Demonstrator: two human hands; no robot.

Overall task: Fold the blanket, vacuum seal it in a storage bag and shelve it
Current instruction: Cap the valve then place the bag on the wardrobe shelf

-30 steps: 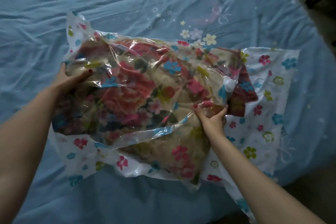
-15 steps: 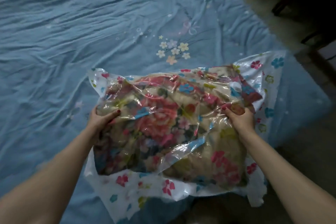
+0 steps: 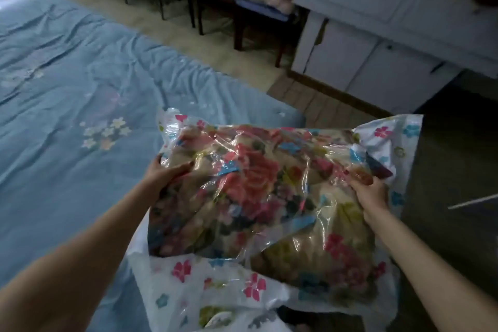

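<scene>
I am carrying the storage bag (image 3: 269, 197) with the flowery blanket (image 3: 250, 178) squashed inside, up off the blue bed (image 3: 67, 116) and in front of me. I think I should keep it flat and hold both sides tight, because the plastic looks slippery. My left hand (image 3: 164, 174) grips the left edge, thumb on top. My right hand (image 3: 370, 193) pinches the right edge. The gray cabinet (image 3: 377, 48) is ahead.

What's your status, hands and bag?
Left hand and right hand grip storage bag, blanket sealed inside. Bag off the bed. Chair ahead.
</scene>
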